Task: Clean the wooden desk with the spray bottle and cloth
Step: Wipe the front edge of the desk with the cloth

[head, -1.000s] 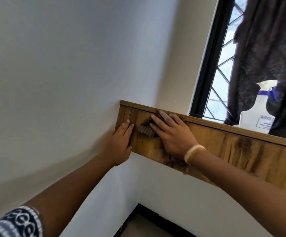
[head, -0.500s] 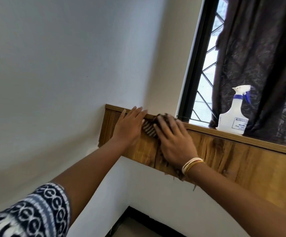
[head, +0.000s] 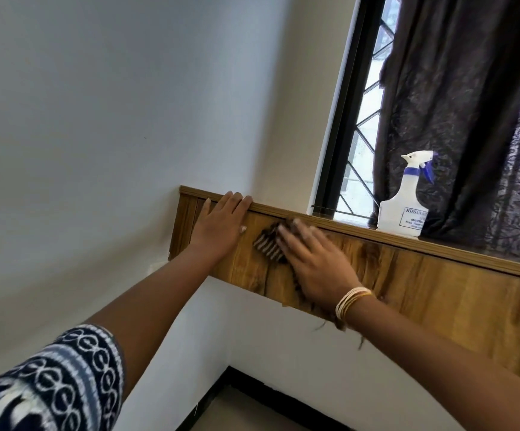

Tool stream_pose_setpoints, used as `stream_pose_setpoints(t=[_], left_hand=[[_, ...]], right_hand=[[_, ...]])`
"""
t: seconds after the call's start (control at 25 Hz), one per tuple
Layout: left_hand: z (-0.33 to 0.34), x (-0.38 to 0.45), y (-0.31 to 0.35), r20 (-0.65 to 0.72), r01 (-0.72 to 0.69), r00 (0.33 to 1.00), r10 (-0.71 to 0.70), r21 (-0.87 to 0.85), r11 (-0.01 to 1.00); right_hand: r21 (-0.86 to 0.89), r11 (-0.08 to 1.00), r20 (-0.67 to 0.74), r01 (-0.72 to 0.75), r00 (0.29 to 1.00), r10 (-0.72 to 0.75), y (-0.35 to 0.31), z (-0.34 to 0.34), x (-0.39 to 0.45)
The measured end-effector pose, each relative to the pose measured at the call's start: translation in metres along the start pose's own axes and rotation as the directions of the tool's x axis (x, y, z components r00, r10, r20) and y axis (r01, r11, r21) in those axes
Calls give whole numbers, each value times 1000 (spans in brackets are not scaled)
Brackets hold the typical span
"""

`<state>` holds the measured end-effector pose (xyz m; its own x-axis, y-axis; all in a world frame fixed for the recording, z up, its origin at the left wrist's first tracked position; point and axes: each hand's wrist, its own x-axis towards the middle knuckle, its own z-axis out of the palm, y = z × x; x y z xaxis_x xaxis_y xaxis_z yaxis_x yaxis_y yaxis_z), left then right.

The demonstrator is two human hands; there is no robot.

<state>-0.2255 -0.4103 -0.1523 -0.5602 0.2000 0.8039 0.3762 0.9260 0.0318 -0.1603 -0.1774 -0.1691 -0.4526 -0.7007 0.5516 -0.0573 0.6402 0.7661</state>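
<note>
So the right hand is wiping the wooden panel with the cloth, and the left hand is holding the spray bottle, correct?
Not quite. The head view shows the spray bottle standing alone on the ledge; the left hand rests flat on the wooden panel. The right hand does press the cloth there.

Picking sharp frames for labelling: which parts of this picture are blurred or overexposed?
Head view: the right hand and the striped brown cloth show motion blur; the white plastic spray bottle is sharp; the window is overexposed.

My right hand (head: 317,262) pressed the striped cloth (head: 268,244) flat against the wooden desk (head: 423,281) at centre frame; my left hand (head: 221,225) braced beside it, the spray bottle (head: 405,206) standing at right.
</note>
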Motion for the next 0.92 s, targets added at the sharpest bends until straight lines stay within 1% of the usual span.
stream_pose_setpoints(t=[0.04,0.08,0.12,0.16,0.2,0.28,0.36,0.4,0.44,0.48,0.56,0.6,0.64,0.68,0.72,0.8,0.84,0.88,0.92], left_hand=[[-2,0,1,25,5,1000,-5,8,1000],[-4,0,1,51,12,999,-13,15,1000],[-5,1,2,66,16,998,-17,28,999],[-5,0,2,72,17,997,-21,50,999],[-5,0,3,79,17,997,-24,81,997],[-6,0,3,101,10,995,-25,147,989],[-9,-1,5,119,6,993,-27,178,984],[-11,0,6,129,5,991,-28,176,984],[-12,1,6,135,6,990,-29,169,986],[-12,1,6,138,7,990,-30,165,986],[-8,-1,7,105,35,993,-49,134,990],[-6,-1,9,89,57,994,-67,115,992],[-6,-2,13,83,76,993,-86,112,991],[-5,-3,18,88,87,991,-100,135,987],[-4,-5,23,101,91,989,-111,181,979],[-5,-8,33,90,92,989,-120,269,959],[-7,-10,39,55,89,993,-108,276,957],[-8,-12,45,6,65,998,-69,269,961],[-10,-13,54,-47,8,999,3,236,972]], right_hand=[[10,989,88,146,985,-147,-13,5,-12],[7,959,193,284,940,-280,-23,7,-25],[-5,932,276,363,896,-348,-26,5,-34],[-27,924,283,381,890,-358,-21,1,-38],[-55,940,238,337,918,-316,-10,-4,-35],[-106,981,105,162,983,-151,16,-13,-17],[-128,992,25,13,1000,-9,38,-21,2],[-122,992,10,-25,1000,26,37,-22,7],[-113,993,1,-32,999,32,29,-18,8],[-89,996,7,-8,1000,8,14,-11,5],[-30,992,59,120,991,-118,-24,6,-12],[-31,982,95,188,978,-184,-38,10,-22],[-42,974,114,222,970,-216,-44,13,-31],[-44,978,114,205,973,-199,-43,12,-39],[-36,989,82,142,987,-138,-36,9,-46],[-39,997,-23,-62,998,61,-8,-2,-59],[-56,982,-86,-180,981,175,12,-8,-68],[-69,952,-144,-300,947,288,35,-13,-79],[-59,902,-195,-429,891,411,57,-18,-96]])
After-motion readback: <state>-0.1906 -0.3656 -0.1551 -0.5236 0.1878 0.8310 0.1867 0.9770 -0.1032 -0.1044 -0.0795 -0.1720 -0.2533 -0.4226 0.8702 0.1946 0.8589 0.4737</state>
